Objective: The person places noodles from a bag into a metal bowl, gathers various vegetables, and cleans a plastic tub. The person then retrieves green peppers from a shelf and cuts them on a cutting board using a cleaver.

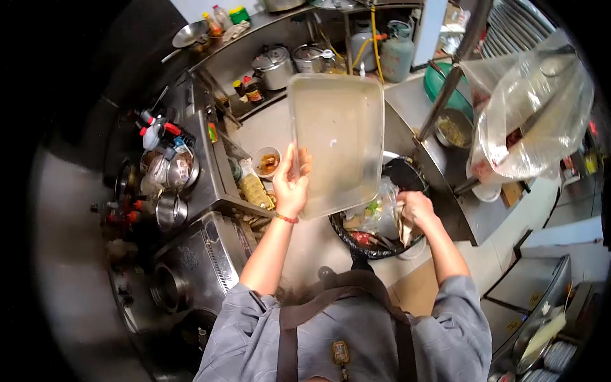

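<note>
One hand holds a big plastic tub (337, 140), and the other holds a crumpled scrap (405, 230) at the trash bin (377, 256).

The left hand (294, 184) has its thumb and fingers closed on the side of the see-through tub, which is up in front of the person, above the floor (310, 254). A red bead bracelet (286, 218) is on that wrist. The right hand (416, 209) pinches the brown and white scrap with its fingers held narrow; it is too small to tell if it is cloth or paper. The bin has a black bag in it, with a clear plastic bag (384, 202) and bits of green and red inside. Left of the tub is a white bowl (257, 159) with brown food.
</note>
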`<state>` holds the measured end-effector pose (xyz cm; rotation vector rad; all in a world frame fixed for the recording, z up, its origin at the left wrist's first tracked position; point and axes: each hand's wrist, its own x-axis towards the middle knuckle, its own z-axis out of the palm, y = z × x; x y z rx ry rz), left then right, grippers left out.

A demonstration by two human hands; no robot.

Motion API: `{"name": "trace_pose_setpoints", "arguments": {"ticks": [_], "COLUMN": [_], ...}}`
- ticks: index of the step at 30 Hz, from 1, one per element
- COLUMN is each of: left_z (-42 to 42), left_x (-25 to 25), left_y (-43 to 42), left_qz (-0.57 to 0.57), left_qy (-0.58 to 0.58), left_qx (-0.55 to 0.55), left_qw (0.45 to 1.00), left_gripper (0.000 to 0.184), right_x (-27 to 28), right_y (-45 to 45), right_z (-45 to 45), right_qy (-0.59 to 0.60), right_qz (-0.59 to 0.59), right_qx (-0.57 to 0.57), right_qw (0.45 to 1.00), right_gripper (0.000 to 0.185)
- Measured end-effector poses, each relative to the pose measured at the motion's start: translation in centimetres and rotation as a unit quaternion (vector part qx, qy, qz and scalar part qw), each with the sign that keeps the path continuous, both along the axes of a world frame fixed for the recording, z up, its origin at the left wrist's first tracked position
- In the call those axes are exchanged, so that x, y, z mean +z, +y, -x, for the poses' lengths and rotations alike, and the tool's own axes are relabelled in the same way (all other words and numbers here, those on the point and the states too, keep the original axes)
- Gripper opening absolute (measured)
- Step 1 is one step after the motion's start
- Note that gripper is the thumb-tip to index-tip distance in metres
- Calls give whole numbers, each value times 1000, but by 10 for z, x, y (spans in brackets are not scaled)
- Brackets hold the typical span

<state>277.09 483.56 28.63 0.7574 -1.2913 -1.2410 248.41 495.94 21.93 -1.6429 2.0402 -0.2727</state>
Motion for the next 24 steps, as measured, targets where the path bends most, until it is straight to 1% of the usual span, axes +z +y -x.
{"name": "trace_pose_setpoints", "arguments": {"ticks": [1, 2, 4, 6, 8, 9, 10, 11, 12, 14, 15, 16, 18, 20, 22, 23, 24], "left_z": [-3, -6, -1, 10, 17, 18, 17, 15, 12, 3, 0, 2, 4, 1, -11, -10, -11], "left_x": [-4, -7, -12, -15, -3, 5, 9, 10, 7, -2, 2, -2, -9, -8, -11, 0, -3], "left_y": [-1, 1, 11, 19, 34, 42, 46, 47, 46, 40, 41, 40, 38, 28, 20, 27, 28], "left_qz": [15, 25, 2, -1, -5, -6, -7, -37, -39, 84, 177, 167, 112, 118, 167, 121, 117], "left_qy": [-34, -71, -88, -63, -72, -65, -59, -59, -57, -115, -256, -251, -181, -157, -180, -145, -142], "left_qx": [-7, -18, -27, -38, -46, -67, -85, -76, -70, -47, -32, -23, -13, 11, 11, 27, 39], "left_qw": [999, 997, 996, 997, 996, 996, 995, 995, 995, 989, 950, 953, 977, 981, 969, 982, 982], "left_gripper": [72, 72, 72, 78, 78, 77, 77, 76, 76, 74, 73, 73, 72, 72, 73, 67, 67], "right_x": [17, 39, 104, 132, 123, 109, 92, 82, 78, 71, 59, 49, 29, 12, -28, -25, -13], "right_y": [-10, -18, -38, -64, -101, -113, -124, -128, -128, -126, -128, -126, -119, -86, -50, -38, -33], "right_z": [-2, -8, -36, -51, -53, -48, -44, -41, -35, -26, -29, -39, -60, -94, -109, -107, -97], "right_qy": [-26, -56, -29, 24, 113, 114, 191, 265, 263, 222, 290, 234, 264, 167, 30, 20, 15], "right_qz": [163, 318, 497, 578, 613, 613, 565, 510, 510, 387, 427, 352, 210, 199, 309, 179, 46], "right_qx": [3, 2, -21, 16, 91, 92, 97, 103, 110, -3, -6, -23, 51, 80, 159, 149, 141], "right_qw": [986, 946, 867, 816, 776, 776, 797, 812, 812, 895, 857, 906, 940, 962, 937, 972, 989], "right_gripper": [28, 30, 38, 36, 24, 24, 28, 32, 32, 25, 17, 20, 19, 17, 19, 20, 23]}}
